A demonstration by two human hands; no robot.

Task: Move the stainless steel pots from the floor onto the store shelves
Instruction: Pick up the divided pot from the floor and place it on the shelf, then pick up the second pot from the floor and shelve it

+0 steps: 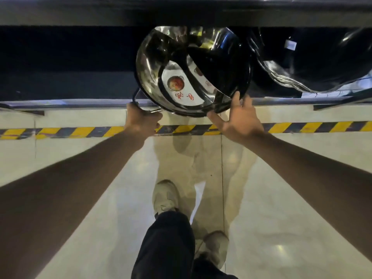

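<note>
A wide stainless steel pot (153,65) with a curved divider and a white label inside lies partly on the low shelf (80,102), its near rim overhanging the shelf edge. My left hand (141,121) is closed around the pot's thin wire handle at the near left. My right hand (239,119) rests against the near right rim, fingers spread, thumb under the rim. To the right on the same shelf lies a stack of similar steel pots (314,63).
An upper shelf board (181,15) runs across the top, close above the pot. Yellow-and-black hazard tape (80,132) crosses the glossy tiled floor before the shelf. My shoes (166,196) and dark trousers stand on the floor below.
</note>
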